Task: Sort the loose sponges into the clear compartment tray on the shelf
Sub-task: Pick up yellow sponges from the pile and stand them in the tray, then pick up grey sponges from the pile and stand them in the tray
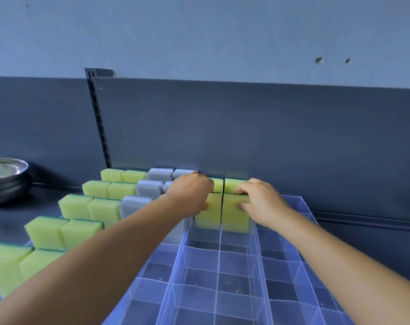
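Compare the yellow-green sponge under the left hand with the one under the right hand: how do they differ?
The left sponge stands left of the clear divider; the right sponge stands right of it. The left hand covers the left sponge's upper left corner, knuckles up; the right hand curls fingertips onto the right sponge's upper right face. Both stand upright in the clear tray, same colour, similar size.

At your far left you have a stack of steel bowls (pixel 6 174) on the dark shelf (pixel 23 207), below a blue wall (pixel 199 31).
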The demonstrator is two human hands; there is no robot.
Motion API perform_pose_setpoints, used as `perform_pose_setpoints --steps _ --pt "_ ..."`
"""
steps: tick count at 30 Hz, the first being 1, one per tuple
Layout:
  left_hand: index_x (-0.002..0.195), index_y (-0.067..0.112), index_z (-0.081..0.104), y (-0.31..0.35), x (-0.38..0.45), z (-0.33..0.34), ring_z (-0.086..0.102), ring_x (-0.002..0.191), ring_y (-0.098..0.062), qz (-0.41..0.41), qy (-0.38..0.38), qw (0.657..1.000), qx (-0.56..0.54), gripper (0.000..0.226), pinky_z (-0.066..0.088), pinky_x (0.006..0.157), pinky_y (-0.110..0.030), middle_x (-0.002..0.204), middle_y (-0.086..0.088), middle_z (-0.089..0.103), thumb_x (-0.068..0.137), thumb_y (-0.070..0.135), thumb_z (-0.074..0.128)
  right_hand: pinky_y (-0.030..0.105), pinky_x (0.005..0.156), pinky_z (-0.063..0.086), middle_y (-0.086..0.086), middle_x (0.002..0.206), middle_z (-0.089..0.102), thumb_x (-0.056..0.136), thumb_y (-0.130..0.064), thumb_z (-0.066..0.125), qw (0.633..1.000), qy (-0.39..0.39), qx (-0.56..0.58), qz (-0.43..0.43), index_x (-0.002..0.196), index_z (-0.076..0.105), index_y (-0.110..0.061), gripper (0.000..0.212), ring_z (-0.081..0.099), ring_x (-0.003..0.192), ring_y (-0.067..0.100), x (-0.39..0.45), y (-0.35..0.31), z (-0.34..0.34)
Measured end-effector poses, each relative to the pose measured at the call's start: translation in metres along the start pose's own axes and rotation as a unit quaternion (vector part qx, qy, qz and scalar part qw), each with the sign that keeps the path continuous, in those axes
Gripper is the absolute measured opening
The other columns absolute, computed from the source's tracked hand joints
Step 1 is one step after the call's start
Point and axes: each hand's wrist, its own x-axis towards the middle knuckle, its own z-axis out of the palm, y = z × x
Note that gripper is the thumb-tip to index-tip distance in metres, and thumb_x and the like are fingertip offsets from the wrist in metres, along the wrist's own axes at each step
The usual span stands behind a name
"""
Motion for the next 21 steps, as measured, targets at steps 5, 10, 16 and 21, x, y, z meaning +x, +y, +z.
perform_pose_setpoints --steps 5,10,16,21 --pt "0.118 0.017 0.057 0.0 -0.001 -0.003 0.049 0.116 -0.02 0.02 -0.003 1.0 0.011 0.039 0.035 0.068 -0.029 0.124 -0.002 0.056 0.084 0.033 0.067 0.03 0.088 0.042 0.001 0.13 0.048 0.088 -0.03 0.062 1.0 -0.007 -0.008 0.006 0.133 0.05 -0.02 0.047 0.05 0.117 0.024 -0.005 -0.002 -0.007" --pt "0.121 0.016 0.054 0.008 -0.014 -0.012 0.049 0.118 -0.022 0.051 0.024 0.998 0.006 0.045 0.039 0.082 -0.031 0.125 -0.002 0.056 0.086 0.042 0.063 0.033 0.095 0.038 -0.003 0.145 0.038 0.09 -0.038 0.059 0.999 -0.009 -0.037 0.006 0.143 0.035 -0.021 0.06 0.038 0.13 0.021 -0.023 -0.01 -0.025" --pt "0.123 0.015 0.053 0.039 -0.037 -0.019 0.051 0.117 -0.023 0.105 0.05 0.993 -0.015 0.046 0.04 0.094 -0.033 0.125 -0.002 0.058 0.089 0.046 0.055 0.033 0.103 0.033 -0.001 0.145 0.039 0.092 -0.042 0.053 0.997 -0.024 -0.065 0.031 0.14 0.036 -0.016 0.057 0.033 0.134 0.022 -0.067 -0.012 -0.042" --pt "0.128 0.017 0.049 0.077 -0.054 -0.026 0.049 0.121 -0.023 0.15 0.05 0.987 -0.039 0.05 0.041 0.095 -0.034 0.13 0.0 0.055 0.089 0.048 0.054 0.032 0.107 0.031 -0.002 0.146 0.037 0.093 -0.042 0.052 0.994 -0.015 -0.074 0.081 0.142 0.033 -0.015 0.058 0.032 0.135 0.021 -0.111 0.001 -0.055"
